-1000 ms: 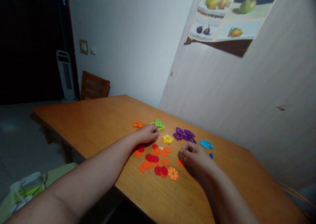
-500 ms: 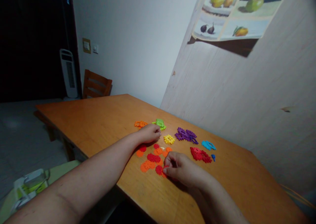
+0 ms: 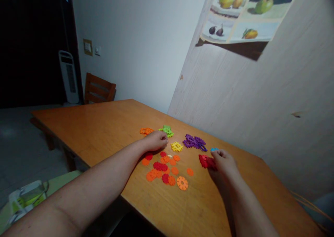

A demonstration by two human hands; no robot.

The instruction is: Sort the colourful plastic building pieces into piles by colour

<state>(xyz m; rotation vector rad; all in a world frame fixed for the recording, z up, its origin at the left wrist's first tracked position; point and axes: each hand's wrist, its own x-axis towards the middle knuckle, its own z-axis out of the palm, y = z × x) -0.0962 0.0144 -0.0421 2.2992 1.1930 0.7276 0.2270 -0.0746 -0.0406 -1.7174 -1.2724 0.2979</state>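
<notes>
My left hand [image 3: 156, 140] is closed in a loose fist and rests on the table, beside green notched plastic discs [image 3: 167, 130]. Its fingers hide whatever may be inside. Over at the right, my right hand [image 3: 224, 161] is pinched at a pile of red notched discs [image 3: 205, 161]. The red disc in its fingertips is mostly hidden by the fingers and blends with the pile. Behind that hand a few blue pieces [image 3: 214, 149] peek out. Loose orange discs [image 3: 182, 183] and dark red discs [image 3: 160, 166] lie scattered between my forearms.
Farther back are orange pieces [image 3: 146, 131], yellow pieces [image 3: 176, 146] and a purple pile [image 3: 194, 142]. The wooden table [image 3: 99, 125] meets the wall on its far right side. A wooden chair [image 3: 99, 87] stands behind it, and a green seat [image 3: 60, 183] is at the lower left.
My right hand has moved right, from the scattered discs to the red pile, uncovering orange discs where it was. My left hand keeps its place. The view has shifted slightly.
</notes>
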